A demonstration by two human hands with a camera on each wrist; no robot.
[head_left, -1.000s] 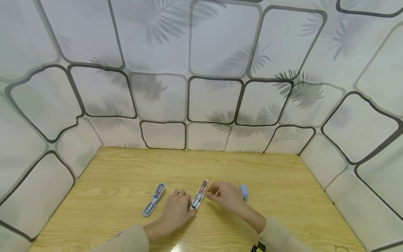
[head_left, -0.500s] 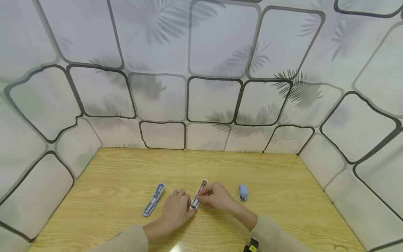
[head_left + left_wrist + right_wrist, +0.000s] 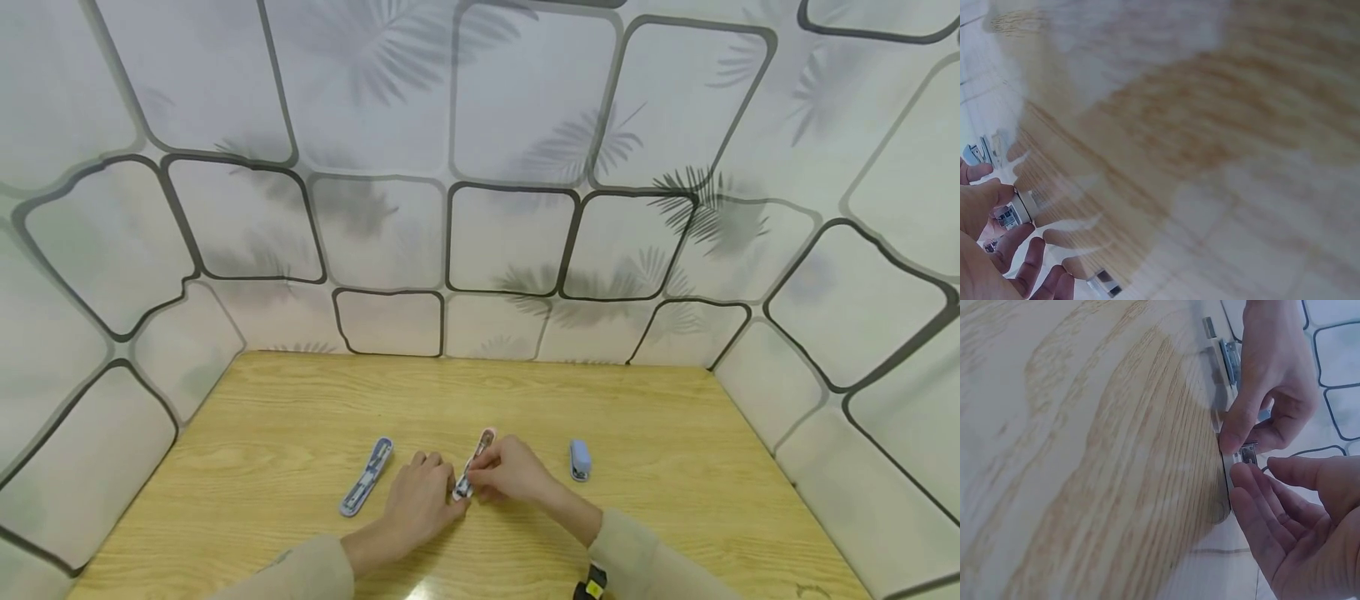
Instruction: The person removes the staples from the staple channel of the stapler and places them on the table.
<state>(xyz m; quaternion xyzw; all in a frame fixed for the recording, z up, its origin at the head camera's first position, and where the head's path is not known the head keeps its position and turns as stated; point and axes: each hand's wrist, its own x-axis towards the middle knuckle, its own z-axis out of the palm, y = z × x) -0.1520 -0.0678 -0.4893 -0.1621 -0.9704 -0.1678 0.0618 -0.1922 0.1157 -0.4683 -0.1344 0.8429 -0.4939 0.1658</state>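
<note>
Two bare hands are meeting over a slim pink case (image 3: 474, 462) lying at the near middle of a wooden table (image 3: 300, 400). The case is sitting open, with small metal tools showing inside. The left hand (image 3: 422, 498) is resting beside it, thumb pressing against its near end. The right hand (image 3: 513, 475) is curling its fingers in from the other side and seems to be pinching something at that same near end; from the right wrist view, the fingers (image 3: 1254, 494) are closing narrowly on a small metal piece (image 3: 1246, 453), though what it is cannot be made out.

Judging by how things are lying, the work is looking only partly done: the pink case is open and being handled, one blue part is already standing apart, and nothing is yet looking closed or put away.

Counting the things: one pink case between the hands; one blue case (image 3: 367, 475), also long and slim, lying just to the left of the left hand and untouched; one small blue oblong piece (image 3: 579, 459), perhaps a cap, lying to the right of the right hand and apart from it. Patterned white panels (image 3: 510, 242) are walling in the table on three sides.
</note>
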